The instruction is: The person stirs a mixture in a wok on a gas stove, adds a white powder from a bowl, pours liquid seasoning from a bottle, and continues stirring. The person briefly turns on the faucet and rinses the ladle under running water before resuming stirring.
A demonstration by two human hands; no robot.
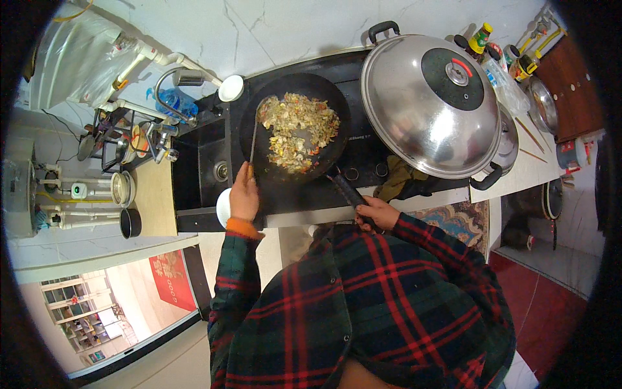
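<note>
My left hand [244, 195] grips the wooden grip of a long metal cooking utensil [254, 135], whose far end reaches into the food at the pan's left side. My right hand [380, 212] is closed around the black handle [349, 188] of a dark wok-like frying pan [300, 83]. Inside the pan lies chopped, fried food [301, 113] in pale, yellow and orange bits, with a bare patch near its middle. The utensil's head is partly hidden by the food.
A large pot with a steel domed lid [393, 97] stands right of the pan. The black sink [187, 170] and faucet [165, 85] are at left. White bowls [231, 88] [223, 208] sit nearby. A brown cloth [401, 177] lies below the lid; sauce bottles [480, 39] stand behind.
</note>
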